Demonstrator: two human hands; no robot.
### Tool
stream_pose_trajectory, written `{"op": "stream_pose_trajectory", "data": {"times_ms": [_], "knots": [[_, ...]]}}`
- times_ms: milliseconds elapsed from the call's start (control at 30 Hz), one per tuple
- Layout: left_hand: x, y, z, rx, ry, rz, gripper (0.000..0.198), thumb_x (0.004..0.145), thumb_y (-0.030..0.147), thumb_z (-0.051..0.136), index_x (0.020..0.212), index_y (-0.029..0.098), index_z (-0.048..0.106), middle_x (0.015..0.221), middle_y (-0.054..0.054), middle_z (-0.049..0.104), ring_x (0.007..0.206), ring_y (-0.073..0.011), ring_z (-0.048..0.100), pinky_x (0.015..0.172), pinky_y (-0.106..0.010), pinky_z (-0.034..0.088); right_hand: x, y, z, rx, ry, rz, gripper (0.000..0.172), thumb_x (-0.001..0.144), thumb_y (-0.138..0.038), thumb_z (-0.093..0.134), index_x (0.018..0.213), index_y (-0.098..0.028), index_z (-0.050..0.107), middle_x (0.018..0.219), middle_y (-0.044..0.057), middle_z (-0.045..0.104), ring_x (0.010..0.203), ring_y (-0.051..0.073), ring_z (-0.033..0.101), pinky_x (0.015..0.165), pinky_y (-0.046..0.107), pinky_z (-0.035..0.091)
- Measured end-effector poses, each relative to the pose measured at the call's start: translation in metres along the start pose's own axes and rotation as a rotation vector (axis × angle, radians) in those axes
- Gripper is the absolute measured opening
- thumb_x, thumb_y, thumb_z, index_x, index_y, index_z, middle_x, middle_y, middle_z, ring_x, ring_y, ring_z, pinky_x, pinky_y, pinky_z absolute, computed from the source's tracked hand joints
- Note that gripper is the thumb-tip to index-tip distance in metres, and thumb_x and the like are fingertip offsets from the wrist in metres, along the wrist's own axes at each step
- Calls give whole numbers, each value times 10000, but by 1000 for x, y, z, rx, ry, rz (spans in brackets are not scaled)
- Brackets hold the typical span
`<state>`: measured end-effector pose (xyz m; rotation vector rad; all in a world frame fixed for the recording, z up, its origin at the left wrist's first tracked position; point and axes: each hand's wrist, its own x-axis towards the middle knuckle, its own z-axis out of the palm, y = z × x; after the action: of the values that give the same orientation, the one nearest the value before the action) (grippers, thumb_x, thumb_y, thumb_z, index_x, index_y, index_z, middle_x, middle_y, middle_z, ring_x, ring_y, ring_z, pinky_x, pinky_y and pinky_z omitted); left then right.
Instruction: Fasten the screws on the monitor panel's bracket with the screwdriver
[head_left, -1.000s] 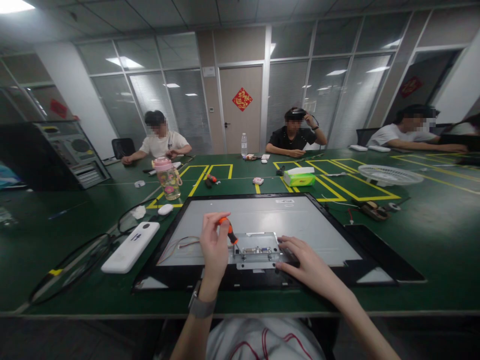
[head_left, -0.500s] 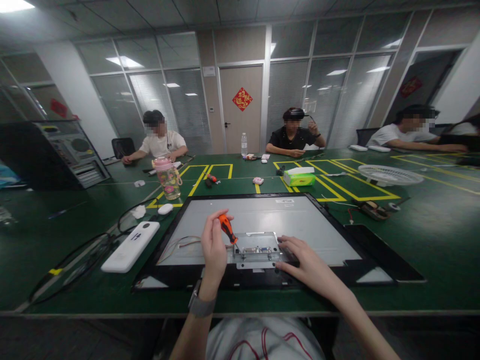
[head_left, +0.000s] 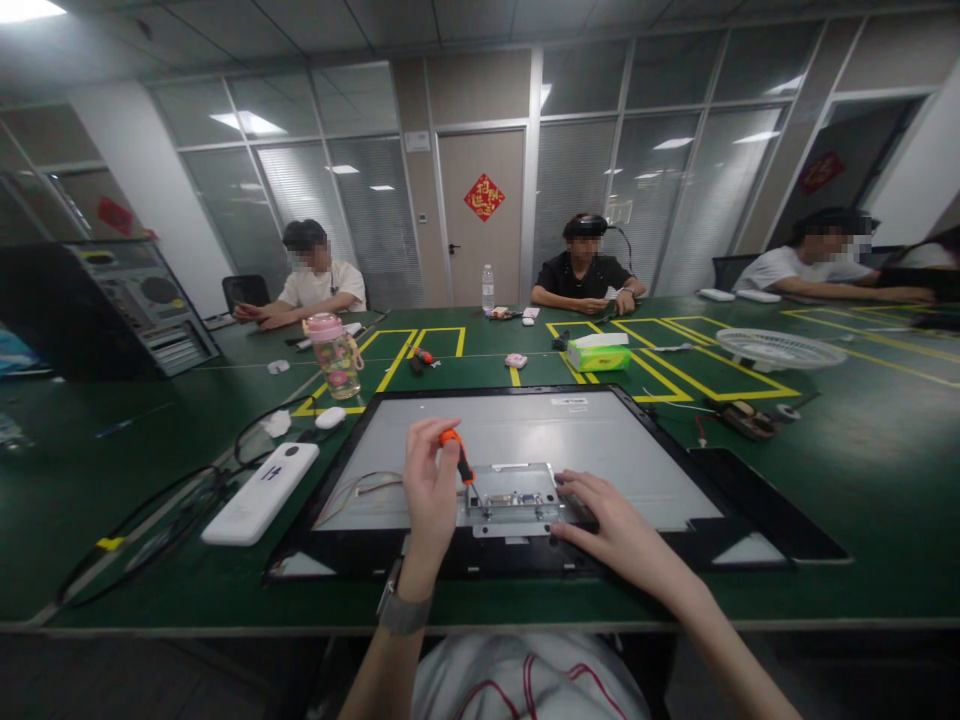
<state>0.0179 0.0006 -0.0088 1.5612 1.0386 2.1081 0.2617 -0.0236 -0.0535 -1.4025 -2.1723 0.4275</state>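
Note:
My left hand [head_left: 429,482] is closed around an orange and black screwdriver [head_left: 459,455], tilted with its shaft pointing down at the left part of a metal bracket [head_left: 510,480]. Sockets line the bracket's front edge. My right hand [head_left: 604,515] holds the bracket's right side, thumb at the near corner and fingers at the far one. Under the bracket lies a large flat screen panel [head_left: 637,450] with a black frame, its pale back facing up. Thin wires [head_left: 364,485] run across the panel left of my left hand. The screwdriver's tip is too small to make out clearly.
A white power bank [head_left: 261,495] and black cables [head_left: 161,515] lie left, near a pink-lidded bottle [head_left: 335,360]. A computer case [head_left: 112,305] stands farther left. Right are a black flat panel [head_left: 769,510] and a circuit board [head_left: 754,418]. A tissue pack [head_left: 598,352] lies beyond; people sit opposite.
The screwdriver's handle has turned in my left hand and stands slightly steeper, with the fingers shifted around it. My right hand stays put. Across the table, two people have lowered or moved their hands.

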Motion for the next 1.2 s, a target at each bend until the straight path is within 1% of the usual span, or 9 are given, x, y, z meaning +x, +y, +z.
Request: {"op": "stream_pose_trajectory", "data": {"times_ms": [100, 333, 533, 667, 733, 867, 933, 1067, 1200], "knots": [[1, 0, 0, 37, 1, 36, 274, 901, 439, 623, 946, 192, 733, 942, -67, 638, 857, -169, 630, 748, -265, 515, 0, 0, 0, 1, 2, 4, 339, 880, -405, 683, 1146, -197, 666, 1362, 123, 599, 1286, 305, 523, 1102, 447, 404], [-5, -3, -1, -104, -27, -123, 359, 975, 440, 490, 1068, 160, 694, 943, -83, 728, 882, -190, 697, 813, -315, 540, 1, 4, 3, -1, 12, -13, 358, 869, -407, 693, 1153, -191, 668, 1356, 131, 605, 1277, 307, 535, 1096, 447, 411], [-1, -3, -2, 7, -12, 49, 182, 855, 345, 683, 934, 195, 749, 907, -50, 622, 821, -158, 605, 722, -248, 500, 1, 4, 3, 1, 7, -7, 352, 871, -402, 694, 1146, -183, 668, 1361, 138, 600, 1283, 312, 528, 1101, 451, 406], [-3, -5, -4, -124, -110, -70, 305, 962, 350, 503, 1116, 198, 718, 1071, -82, 657, 973, -189, 640, 856, -298, 504, 1, 3, 2, 1, 7, -6, 347, 874, -413, 688, 1140, -191, 667, 1364, 134, 598, 1283, 315, 528, 1103, 461, 404], [-4, -5, -4, -159, -130, -116, 328, 980, 340, 470, 1176, 195, 689, 1038, -77, 673, 963, -186, 652, 876, -306, 501, 1, 3, 2, 1, 8, -6, 349, 871, -422, 690, 1137, -195, 670, 1361, 130, 602, 1283, 315, 529, 1104, 462, 404], [-1, -4, -2, -57, -67, 4, 156, 868, 284, 665, 971, 196, 741, 877, -27, 597, 778, -132, 591, 707, -226, 484, 1, 4, 3, 5, 10, -11, 356, 872, -424, 690, 1149, -201, 670, 1357, 125, 607, 1285, 311, 529, 1104, 457, 404], [0, -4, -3, -49, -60, 17, 139, 857, 288, 674, 934, 198, 748, 892, -28, 582, 787, -132, 585, 697, -222, 480, 1, 4, 3, 5, 12, -12, 354, 873, -418, 688, 1154, -204, 668, 1359, 123, 607, 1284, 310, 530, 1103, 455, 404], [-2, -6, -4, -177, -101, -136, 317, 968, 348, 485, 1142, 201, 705, 1092, -79, 648, 937, -174, 648, 841, -289, 517, 1, 4, 3, -1, 5, -7, 348, 872, -402, 690, 1146, -189, 668, 1359, 133, 604, 1283, 313, 528, 1101, 456, 405], [-3, -4, -2, -194, -89, -142, 303, 927, 327, 588, 1185, 191, 667, 1019, -75, 687, 918, -179, 672, 852, -303, 530, 1, 4, 3, -2, 6, -10, 351, 869, -400, 695, 1148, -190, 665, 1359, 131, 602, 1282, 309, 528, 1105, 456, 399]]}}
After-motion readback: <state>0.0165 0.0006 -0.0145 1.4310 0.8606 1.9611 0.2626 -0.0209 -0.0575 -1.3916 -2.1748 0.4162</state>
